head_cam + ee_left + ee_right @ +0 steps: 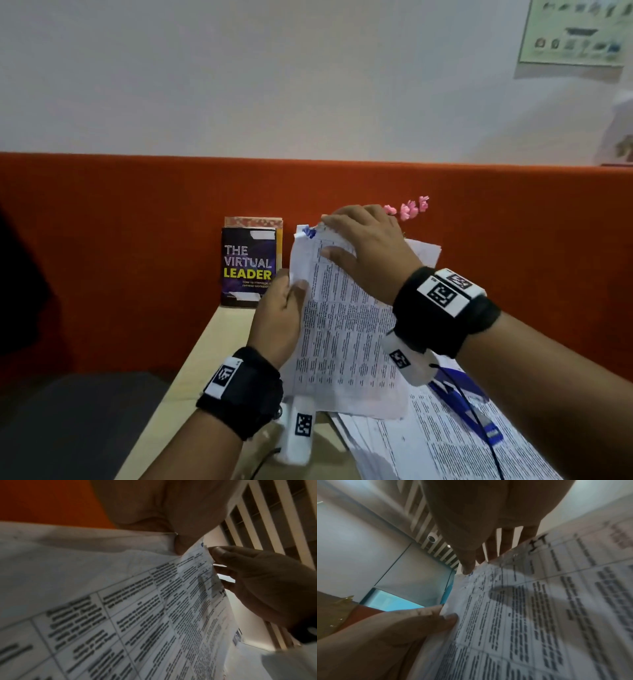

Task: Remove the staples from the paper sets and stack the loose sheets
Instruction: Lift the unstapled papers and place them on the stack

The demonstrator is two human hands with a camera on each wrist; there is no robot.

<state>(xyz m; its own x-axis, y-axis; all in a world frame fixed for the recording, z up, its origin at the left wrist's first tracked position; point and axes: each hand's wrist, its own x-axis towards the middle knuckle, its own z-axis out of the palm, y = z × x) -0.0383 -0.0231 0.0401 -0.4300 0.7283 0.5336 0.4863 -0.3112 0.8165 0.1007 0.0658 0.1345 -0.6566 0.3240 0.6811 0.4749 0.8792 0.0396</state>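
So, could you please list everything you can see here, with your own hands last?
paper set: one, white, printed, held up over the desk
loose sheets: a pile, white, on the desk at right
book: one, dark purple, upright against the orange partition
flowers: pink, behind the right hand
lanyard: one, blue, on the sheets
desk: one, pale wood
left hand: pinches the set's left edge
right hand: pinches its top corner
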